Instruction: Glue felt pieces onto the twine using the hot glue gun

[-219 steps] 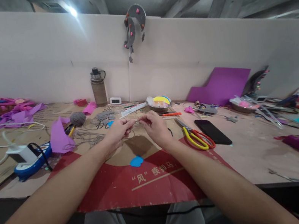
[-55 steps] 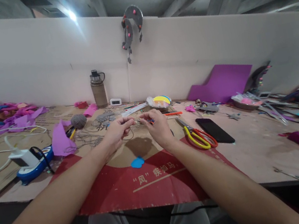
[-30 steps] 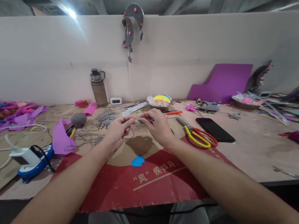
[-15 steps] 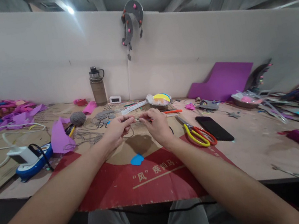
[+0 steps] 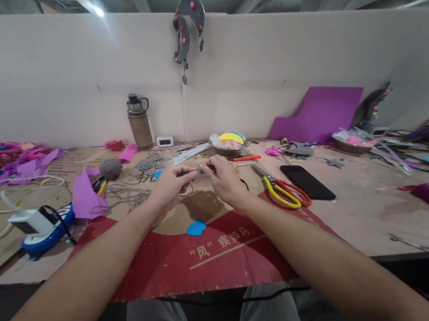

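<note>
My left hand pinches a thin strand of grey yarn, and part of the strand loops below its fingers. Close beside it, my right hand has its fingers closed at the same spot, on what looks like the yarn too. The fingertips nearly meet and hide most of the small bit between them. Below the hands, a blue felt piece lies on the red and brown cardboard. Loose grey yarn trails from near the yarn ball to the left of my left hand.
Scissors with yellow and red handles and a black phone lie to the right. A bowl, a bottle and a small clock stand behind. On the left are a blue power strip and felt scraps.
My fingertips have shifted slightly at the pinch, and the right hand has turned a little. A bit of blue shows more behind my left hand. The items on the table stay put.
</note>
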